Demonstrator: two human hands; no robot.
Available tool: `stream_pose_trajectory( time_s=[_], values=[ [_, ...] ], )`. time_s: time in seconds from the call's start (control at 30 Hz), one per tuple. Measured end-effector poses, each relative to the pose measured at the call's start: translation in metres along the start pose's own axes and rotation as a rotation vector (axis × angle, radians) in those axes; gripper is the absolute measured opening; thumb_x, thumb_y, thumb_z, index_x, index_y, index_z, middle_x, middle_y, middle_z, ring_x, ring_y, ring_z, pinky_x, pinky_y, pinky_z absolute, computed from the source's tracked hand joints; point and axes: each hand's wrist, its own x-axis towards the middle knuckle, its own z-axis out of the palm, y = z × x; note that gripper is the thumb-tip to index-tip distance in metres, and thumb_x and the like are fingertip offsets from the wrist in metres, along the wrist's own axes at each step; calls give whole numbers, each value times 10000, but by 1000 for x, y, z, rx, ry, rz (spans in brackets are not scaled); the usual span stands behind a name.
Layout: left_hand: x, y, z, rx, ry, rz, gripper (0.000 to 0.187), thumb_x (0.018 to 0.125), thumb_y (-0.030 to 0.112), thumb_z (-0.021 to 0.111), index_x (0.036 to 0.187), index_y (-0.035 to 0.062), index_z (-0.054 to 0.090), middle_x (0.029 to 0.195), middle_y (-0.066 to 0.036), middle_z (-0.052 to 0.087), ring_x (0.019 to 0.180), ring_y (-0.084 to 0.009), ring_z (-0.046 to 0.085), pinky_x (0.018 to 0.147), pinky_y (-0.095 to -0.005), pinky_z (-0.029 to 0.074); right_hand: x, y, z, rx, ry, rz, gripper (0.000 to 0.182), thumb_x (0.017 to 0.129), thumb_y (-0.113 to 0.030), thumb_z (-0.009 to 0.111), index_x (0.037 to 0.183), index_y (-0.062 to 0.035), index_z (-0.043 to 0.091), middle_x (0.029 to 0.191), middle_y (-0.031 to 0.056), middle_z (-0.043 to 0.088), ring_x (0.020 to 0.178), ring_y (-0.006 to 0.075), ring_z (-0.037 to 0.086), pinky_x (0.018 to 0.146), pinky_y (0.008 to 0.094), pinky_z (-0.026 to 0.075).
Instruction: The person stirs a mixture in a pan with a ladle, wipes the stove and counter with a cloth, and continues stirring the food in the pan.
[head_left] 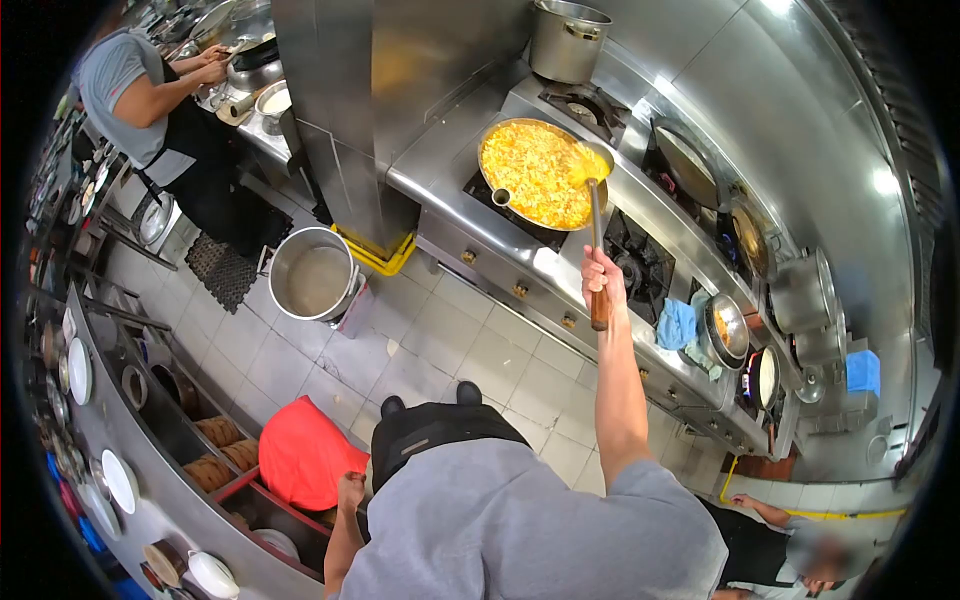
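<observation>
My right hand [602, 280] is closed around the wooden handle of a long spatula [597, 215]. The spatula's metal head dips into a wide pan [484, 160] on the stove, at the right side of the food. Yellow-orange chopped food [535, 170], of a kind I cannot make out, fills this pan. Low on my left side hangs my left hand [350, 490], fingers curled in, next to the edge of a bright red cloth or bag [305, 455]. Whether those fingers hold anything is hidden.
A large pot [312, 270] stands left on the tiled floor. Another tall pot [568, 45] sits behind the pan. Along the stove are a burner [635, 262], a blue cloth [676, 324] and more pans. One co-worker [150, 110] works upper left, another person [760, 545] is lower right.
</observation>
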Motion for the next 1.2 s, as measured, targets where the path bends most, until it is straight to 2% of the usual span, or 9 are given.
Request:
stream_pose_trajectory(
  time_s=[0.2,0.4,0.53,0.63,0.67,0.77,0.8,1.0,1.2],
  values=[
    [4,21,5,119,5,51,167,774,120,572,817,-36,614,725,-133,638,694,-202,604,630,-309,455,-20,11,58,-712,314,-134,188,920,-225,484,1028,-74,456,596,-44,331,429,50,305,366,207,273],
    [19,33,11,158,-1,-51,213,768,164,599,839,-37,617,755,-154,645,723,-228,613,650,-335,460,-48,27,74,-1244,419,-223,198,914,-216,484,1022,-56,438,590,-13,385,403,75,355,347,246,312],
    [11,39,17,183,7,1,217,762,169,595,837,-32,625,733,-139,641,708,-211,605,644,-339,462,-79,41,84,-1569,477,-144,244,898,-208,494,1028,-17,417,588,39,450,419,124,464,367,294,378],
    [3,39,23,159,2,42,209,761,163,587,829,-30,630,708,-127,633,686,-200,599,632,-332,462,-83,55,67,-1740,513,-112,240,904,-226,496,1014,-29,414,577,33,450,417,113,456,357,288,370],
    [1,37,25,165,6,52,208,761,161,584,827,-30,630,700,-125,630,679,-196,596,630,-329,462,-77,54,57,-1865,543,-49,271,893,-222,508,1020,-8,400,596,111,491,477,216,521,439,370,421],
    [-6,35,25,181,-13,68,201,762,154,574,822,-30,631,679,-112,618,667,-180,587,623,-318,460,-47,55,-1,-2126,532,-338,292,880,-207,516,1027,6,381,641,199,523,587,333,555,555,439,431],
    [-7,37,24,184,-21,71,199,762,152,571,820,-30,631,673,-106,613,665,-174,584,621,-314,459,-47,57,18,-2010,597,-237,283,869,-190,519,1010,19,390,691,249,540,679,403,557,643,466,420],
    [15,-1,20,21,28,82,165,764,109,539,787,-30,624,647,-81,599,627,-161,561,576,-295,441,-66,52,42,-1855,669,-321,255,874,-202,516,942,25,422,654,205,536,671,364,588,605,433,433],
    [-22,39,28,78,51,-30,135,748,70,519,755,-13,625,642,-54,594,622,-151,550,583,-288,438,-19,7,-49,-1978,699,-528,266,877,-216,525,891,21,404,630,172,534,481,279,567,429,384,439]
  ],
)
